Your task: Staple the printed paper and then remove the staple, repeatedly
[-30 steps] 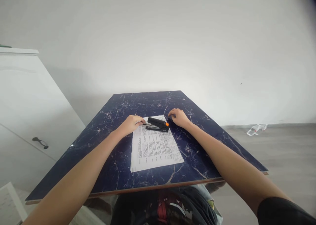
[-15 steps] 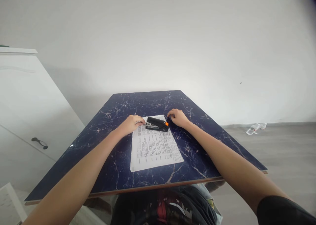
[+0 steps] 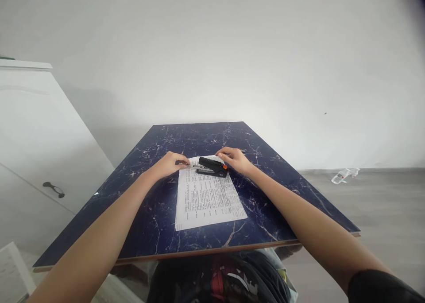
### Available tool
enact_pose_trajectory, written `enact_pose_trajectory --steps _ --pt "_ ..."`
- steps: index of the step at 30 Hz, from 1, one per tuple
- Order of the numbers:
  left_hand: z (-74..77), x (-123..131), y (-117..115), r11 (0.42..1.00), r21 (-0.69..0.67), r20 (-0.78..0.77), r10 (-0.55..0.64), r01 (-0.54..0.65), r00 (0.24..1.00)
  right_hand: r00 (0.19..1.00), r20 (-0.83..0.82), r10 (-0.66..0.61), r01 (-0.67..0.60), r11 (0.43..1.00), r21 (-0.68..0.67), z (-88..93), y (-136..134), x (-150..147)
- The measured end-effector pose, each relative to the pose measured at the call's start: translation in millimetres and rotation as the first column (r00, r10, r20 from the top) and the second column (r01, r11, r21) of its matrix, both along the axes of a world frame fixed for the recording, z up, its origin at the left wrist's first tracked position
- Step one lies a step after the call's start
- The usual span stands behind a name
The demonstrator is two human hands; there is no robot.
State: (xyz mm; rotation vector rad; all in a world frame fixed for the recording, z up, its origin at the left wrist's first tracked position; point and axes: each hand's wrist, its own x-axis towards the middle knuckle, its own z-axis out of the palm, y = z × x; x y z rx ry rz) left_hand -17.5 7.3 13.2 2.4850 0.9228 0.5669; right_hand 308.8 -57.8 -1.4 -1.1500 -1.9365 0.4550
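Printed white sheets lie on the dark blue marbled table. Across their far end rests a black stapler with an orange part at its right end; its left end gapes. My left hand pinches a thin, shiny piece, too small to name, which reaches toward the stapler's open left end. Fingers of my right hand are bent together at the far right corner of the sheets, just behind the stapler; whether they grip anything is hidden.
A white cabinet with a dark handle stands at the left. Behind the table rises a pale wall. On the floor at the right lies a clear and white plastic item.
My right hand has moved left, closer to the stapler and the sheets' far corner. My left hand has drawn back slightly left, and the thin piece at its fingertips shows more.
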Motion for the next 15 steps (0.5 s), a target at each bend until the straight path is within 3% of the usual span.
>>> enact_pose_trajectory --steps 3,8,15 --pt "-2.8 3.1 0.0 0.999 0.006 0.045 -0.039 0.039 0.998 0.992 0.075 0.098 -0.097 0.995 -0.022 -0.6 -7.6 -18.9" --pt "-8.1 9.3 0.9 0.997 0.037 0.094 -0.075 0.072 0.993 0.994 0.083 0.076 -0.071 0.996 -0.061 -7.9 -9.3 -34.8" --pt "-11.2 17.1 0.0 0.993 0.073 0.099 -0.102 0.095 0.990 0.999 0.007 0.047 -0.046 0.996 -0.079 -10.8 -9.7 -34.6"
